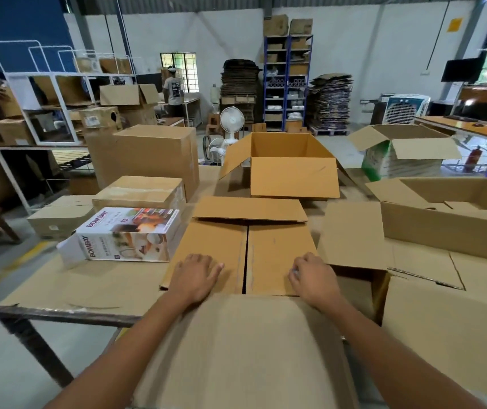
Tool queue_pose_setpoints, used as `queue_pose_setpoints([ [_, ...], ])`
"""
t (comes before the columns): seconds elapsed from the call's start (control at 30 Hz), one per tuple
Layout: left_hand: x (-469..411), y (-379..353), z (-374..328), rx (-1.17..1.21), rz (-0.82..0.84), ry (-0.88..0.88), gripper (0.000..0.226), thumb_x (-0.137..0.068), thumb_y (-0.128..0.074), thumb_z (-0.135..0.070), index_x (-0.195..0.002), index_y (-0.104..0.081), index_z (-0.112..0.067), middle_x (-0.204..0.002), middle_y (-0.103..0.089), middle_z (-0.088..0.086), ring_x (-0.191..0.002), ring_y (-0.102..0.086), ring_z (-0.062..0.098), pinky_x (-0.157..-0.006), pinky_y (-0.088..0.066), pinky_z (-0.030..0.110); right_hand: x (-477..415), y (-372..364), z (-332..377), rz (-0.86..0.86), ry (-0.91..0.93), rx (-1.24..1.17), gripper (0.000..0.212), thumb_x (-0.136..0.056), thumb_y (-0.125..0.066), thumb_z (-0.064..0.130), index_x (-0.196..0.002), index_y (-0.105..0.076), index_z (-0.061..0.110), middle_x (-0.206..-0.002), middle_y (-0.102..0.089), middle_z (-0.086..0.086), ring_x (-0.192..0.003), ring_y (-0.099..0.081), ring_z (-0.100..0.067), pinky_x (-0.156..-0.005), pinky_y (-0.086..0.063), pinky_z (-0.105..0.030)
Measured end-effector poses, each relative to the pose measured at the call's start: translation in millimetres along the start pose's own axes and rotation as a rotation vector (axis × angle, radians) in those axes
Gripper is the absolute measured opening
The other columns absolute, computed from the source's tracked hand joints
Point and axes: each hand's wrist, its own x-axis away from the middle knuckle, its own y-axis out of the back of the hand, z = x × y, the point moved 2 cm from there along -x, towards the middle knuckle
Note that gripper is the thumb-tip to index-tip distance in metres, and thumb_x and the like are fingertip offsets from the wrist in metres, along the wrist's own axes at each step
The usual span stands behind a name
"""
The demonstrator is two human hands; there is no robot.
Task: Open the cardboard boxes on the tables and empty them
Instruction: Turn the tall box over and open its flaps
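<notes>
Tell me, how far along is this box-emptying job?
Done: the far box stands open and looks empty; the right box is open too. In hand: the near box has its outer flaps out, the left hand flat on one inner flap, the right hand curled at the other's edge. Left: the closed boxes on the left.

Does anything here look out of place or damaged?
The white printed box lies on its side near the left edge of the table, its end flap apparently ajar. On the right, a brown carton flap shows a ragged, torn edge. Otherwise nothing stands out.
</notes>
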Motion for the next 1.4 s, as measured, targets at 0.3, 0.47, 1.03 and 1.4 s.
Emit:
queue_pose_setpoints([
  [0.3, -146.2, -0.5, 17.5, -0.06, 0.006, 0.02, 0.067, -0.099, -0.044, -0.037, -0.158, -0.017, -0.019, -0.165, -0.008, 0.016, -0.152, -0.004, 0.037, -0.121, -0.009, 0.059, -124.6, -4.3, 10.6, 0.034, -0.143, -0.027, 0.065, -0.096, -0.055, 0.035, -0.154, -0.029, 0.018, -0.158, -0.026, -0.018, -0.142, -0.03, -0.038, -0.113, -0.035, -0.046],
  [0.47, -203.7, 3.2, 61.7, 0.076, -0.118, -0.023, 0.04, -0.087, -0.052, -0.014, -0.127, -0.058, -0.018, -0.133, -0.054, 0.011, -0.129, -0.045, 0.034, -0.104, -0.04, 0.044, -172.1, -13.3, -4.8, -0.001, -0.284, 0.043, 0.057, -0.087, -0.061, 0.021, -0.142, -0.044, 0.022, -0.157, -0.027, -0.014, -0.141, -0.029, -0.036, -0.109, -0.038, -0.047],
  [1.03, -439.3, 21.5, 52.1, 0.592, -0.473, 0.146, 0.08, -0.101, -0.054, -0.031, -0.16, -0.001, -0.023, -0.15, -0.042, 0.021, -0.128, -0.05, 0.04, -0.099, -0.043, 0.046, -389.8, -39.6, -66.1, -0.264, -0.329, -0.358, 0.09, -0.093, -0.068, 0.024, -0.159, -0.006, 0.027, -0.155, -0.026, -0.015, -0.133, -0.039, -0.036, -0.107, -0.042, -0.051],
  [1.4, -463.1, -78.3, 82.1, -0.089, 0.143, 0.265, 0.066, -0.104, -0.019, -0.053, -0.117, -0.066, -0.008, -0.127, -0.063, 0.021, -0.117, -0.059, 0.036, -0.1, -0.044, 0.044, -407.4, -106.4, -79.9, 0.206, -0.218, -0.089, 0.043, -0.104, -0.025, 0.04, -0.126, -0.056, 0.019, -0.132, -0.053, -0.008, -0.123, -0.045, -0.032, -0.098, -0.043, -0.046],
])
